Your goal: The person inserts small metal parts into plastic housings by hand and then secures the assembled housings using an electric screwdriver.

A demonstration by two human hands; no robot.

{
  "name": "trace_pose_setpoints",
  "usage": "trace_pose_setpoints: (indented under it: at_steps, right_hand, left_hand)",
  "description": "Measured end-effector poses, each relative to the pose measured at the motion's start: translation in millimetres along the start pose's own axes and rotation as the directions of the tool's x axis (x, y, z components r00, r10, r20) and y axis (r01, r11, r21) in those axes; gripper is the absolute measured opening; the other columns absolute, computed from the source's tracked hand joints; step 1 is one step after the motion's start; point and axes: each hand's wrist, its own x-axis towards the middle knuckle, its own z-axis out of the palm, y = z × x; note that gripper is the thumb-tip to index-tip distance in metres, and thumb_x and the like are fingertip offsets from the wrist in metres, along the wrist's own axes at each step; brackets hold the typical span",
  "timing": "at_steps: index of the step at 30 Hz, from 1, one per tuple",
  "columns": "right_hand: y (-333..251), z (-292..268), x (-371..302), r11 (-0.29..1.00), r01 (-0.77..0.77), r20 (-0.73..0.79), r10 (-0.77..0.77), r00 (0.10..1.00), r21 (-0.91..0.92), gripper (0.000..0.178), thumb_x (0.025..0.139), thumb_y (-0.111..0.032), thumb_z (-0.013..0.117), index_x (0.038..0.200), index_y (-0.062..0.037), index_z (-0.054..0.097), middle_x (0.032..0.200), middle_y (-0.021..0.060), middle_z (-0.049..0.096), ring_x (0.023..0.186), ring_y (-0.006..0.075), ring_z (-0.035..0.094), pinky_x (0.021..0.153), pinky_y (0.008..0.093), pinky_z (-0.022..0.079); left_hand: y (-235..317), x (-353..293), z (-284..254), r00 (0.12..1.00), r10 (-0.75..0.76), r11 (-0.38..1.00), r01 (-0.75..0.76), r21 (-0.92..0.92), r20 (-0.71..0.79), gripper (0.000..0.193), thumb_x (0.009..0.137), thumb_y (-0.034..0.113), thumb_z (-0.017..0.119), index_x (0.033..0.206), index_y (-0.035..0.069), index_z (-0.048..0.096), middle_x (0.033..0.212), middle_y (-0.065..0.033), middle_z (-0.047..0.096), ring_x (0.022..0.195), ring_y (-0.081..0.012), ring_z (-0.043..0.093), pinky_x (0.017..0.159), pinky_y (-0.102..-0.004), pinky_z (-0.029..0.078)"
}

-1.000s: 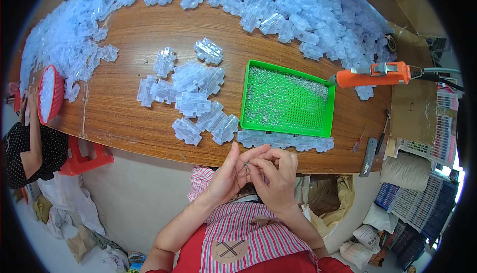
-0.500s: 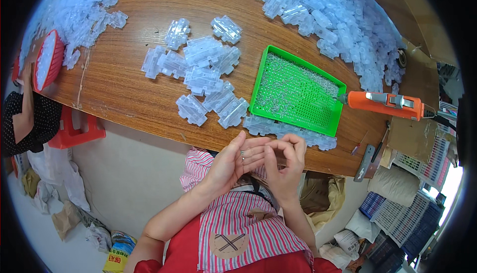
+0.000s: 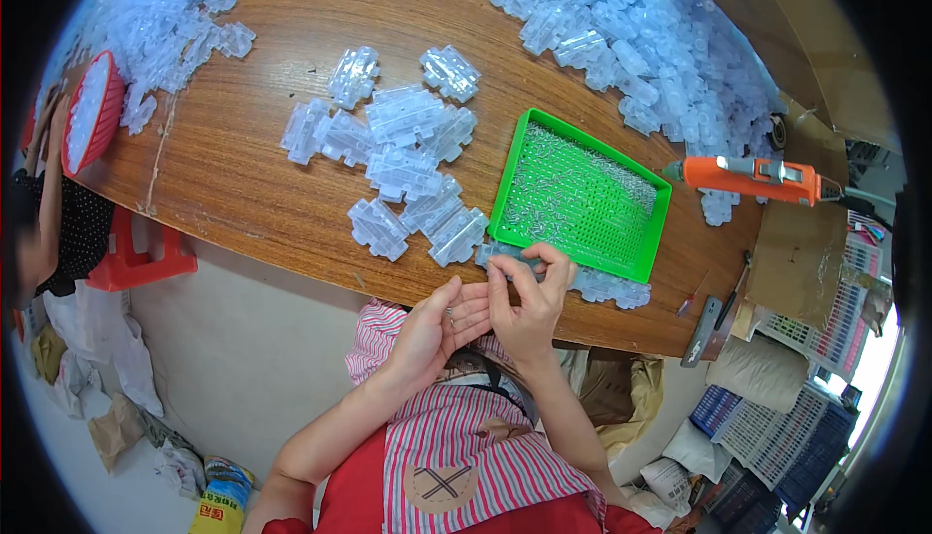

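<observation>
While the left hand lies open just below the frame's centre, apparently bearing small metal bits, the right hand curls beside it, its hold impossible to tell, and cupping the palm would likely prevent spills

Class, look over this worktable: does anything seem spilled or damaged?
A pale, ragged streak marks the wooden tabletop at left, perhaps wear or residue, against smooth grain. No spill stands out: the screws lie inside the green tray.
</observation>
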Motion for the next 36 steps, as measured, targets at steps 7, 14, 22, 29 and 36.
trace_pose_setpoints:
  at_steps: [7, 14, 22, 29, 36]
  right_hand:
    - [-2.9, -4.8, 3.7, 0.993, -0.093, -0.035, 0.096, 0.995, 0.067, 0.019, 0.073, -0.004, 0.071, 0.092, -0.0085, 0.068, 0.094, 0.0096, 0.051, 0.083, 0.0259, 0.046, 0.072, 0.0363, 0.039]
    - [80.5, -76.6, -34.7, 0.974, -0.22, -0.393, 0.222, 0.892, 0.05, 0.014, 0.082, -0.008, 0.064, 0.076, -0.0026, 0.052, 0.086, 0.0143, 0.052, 0.082, 0.0308, 0.049, 0.073, 0.0388, 0.04]
    - [160.7, -94.3, -94.4, 0.917, -0.398, -0.765, 0.244, 0.597, -0.018, 0.014, 0.087, -0.011, 0.057, 0.095, -0.0026, 0.05, 0.098, 0.0172, 0.048, 0.094, 0.0335, 0.046, 0.083, 0.041, 0.038]
    - [152.7, -99.1, -95.3, 0.918, -0.397, -0.795, 0.254, 0.55, 0.018, 0.015, 0.085, -0.008, 0.059, 0.097, -0.0027, 0.051, 0.098, 0.0163, 0.05, 0.092, 0.0335, 0.047, 0.082, 0.041, 0.039]
    - [158.1, -93.9, -87.8, 0.932, -0.36, -0.784, 0.252, 0.568, 0.039, 0.011, 0.085, -0.007, 0.057, 0.094, -0.0036, 0.051, 0.096, 0.0159, 0.051, 0.09, 0.0336, 0.048, 0.08, 0.0425, 0.039]
  left_hand:
    - [8.1, -2.0, 3.9, 1.0, 0.014, 1.0, -0.014, -0.005, 0.022, 0.05, 0.1, 0.036, 0.036, 0.123, -0.006, 0.049, 0.119, -0.0173, 0.059, 0.109, -0.022, 0.059, 0.097, -0.0332, 0.046]
    - [22.2, 3.3, 48.4, 0.978, 0.176, 0.959, -0.197, 0.204, 0.116, 0.051, 0.099, 0.039, 0.038, 0.122, -0.005, 0.049, 0.123, -0.0201, 0.056, 0.115, -0.0272, 0.054, 0.1, -0.0371, 0.042]
    - [33.3, 98.7, 98.1, 0.813, 0.487, 0.627, -0.58, 0.52, 0.32, 0.038, 0.099, 0.032, 0.045, 0.117, 0.0, 0.055, 0.114, -0.0099, 0.06, 0.107, -0.0176, 0.057, 0.094, -0.0281, 0.043]
    - [20.8, 112.5, 116.3, 0.526, 0.627, -0.004, -0.736, 0.677, 0.575, 0.03, 0.1, 0.019, 0.042, 0.118, -0.002, 0.054, 0.111, -0.0066, 0.058, 0.1, -0.0133, 0.051, 0.09, -0.0263, 0.039]
    - [35.5, 104.1, 128.6, 0.572, 0.493, -0.27, -0.617, 0.74, 0.656, 0.044, 0.1, 0.011, 0.035, 0.142, 0.001, 0.027, 0.14, -0.0198, 0.041, 0.131, -0.0276, 0.04, 0.107, -0.0341, 0.03]
